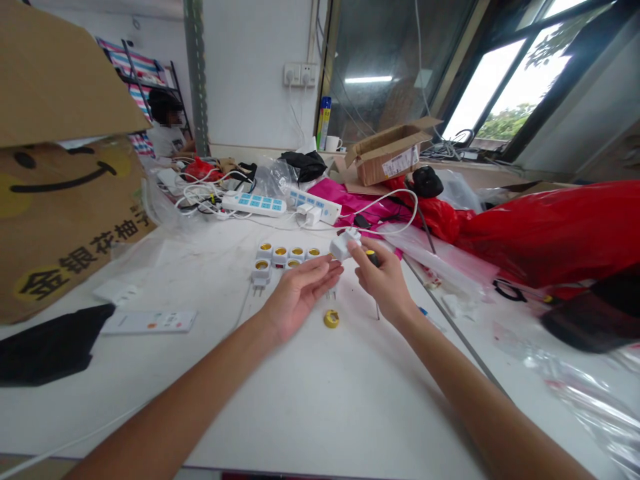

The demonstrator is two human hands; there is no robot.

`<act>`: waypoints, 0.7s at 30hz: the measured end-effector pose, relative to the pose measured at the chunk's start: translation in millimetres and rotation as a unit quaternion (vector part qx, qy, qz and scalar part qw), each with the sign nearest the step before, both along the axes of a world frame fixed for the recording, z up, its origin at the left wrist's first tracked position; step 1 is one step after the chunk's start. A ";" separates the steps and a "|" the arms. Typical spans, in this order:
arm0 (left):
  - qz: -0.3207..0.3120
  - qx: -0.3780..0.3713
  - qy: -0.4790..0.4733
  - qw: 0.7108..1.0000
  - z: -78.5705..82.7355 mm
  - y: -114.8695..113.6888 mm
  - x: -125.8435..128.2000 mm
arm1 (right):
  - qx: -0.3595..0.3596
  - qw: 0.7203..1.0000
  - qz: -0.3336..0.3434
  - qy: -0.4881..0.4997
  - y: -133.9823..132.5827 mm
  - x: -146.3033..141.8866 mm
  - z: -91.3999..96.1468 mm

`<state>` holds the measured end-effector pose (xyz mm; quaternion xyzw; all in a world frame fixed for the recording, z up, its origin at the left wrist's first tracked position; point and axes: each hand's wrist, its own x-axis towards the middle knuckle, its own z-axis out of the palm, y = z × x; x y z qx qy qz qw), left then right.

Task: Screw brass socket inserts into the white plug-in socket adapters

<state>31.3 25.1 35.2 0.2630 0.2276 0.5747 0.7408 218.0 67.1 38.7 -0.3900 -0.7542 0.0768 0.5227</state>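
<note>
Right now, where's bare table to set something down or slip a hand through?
Bare: the table from the yellow tape roll to its near edge; also between the flat white strip and the left hand. Crowded: socket adapters ahead of it, cabled power strips behind, red bags beyond the right hand holding the screwdriver.

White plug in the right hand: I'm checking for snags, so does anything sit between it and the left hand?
Nothing visible does. The left hand lies open beside the white plug that the right hand pinches. The socket adapters lie behind that gap and the yellow ring lies nearer the camera, below it.
</note>
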 end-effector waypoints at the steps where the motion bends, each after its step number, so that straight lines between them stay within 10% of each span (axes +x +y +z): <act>1: -0.001 -0.008 -0.005 1.000 0.3 -0.4 0.2 | 0.009 1.000 0.007 -0.002 -0.7 1.0 1.5; 21: -0.027 -0.101 -0.016 0.994 -6.5 3.1 2.3 | 0.193 0.973 0.089 -0.085 -27.0 -1.9 14.0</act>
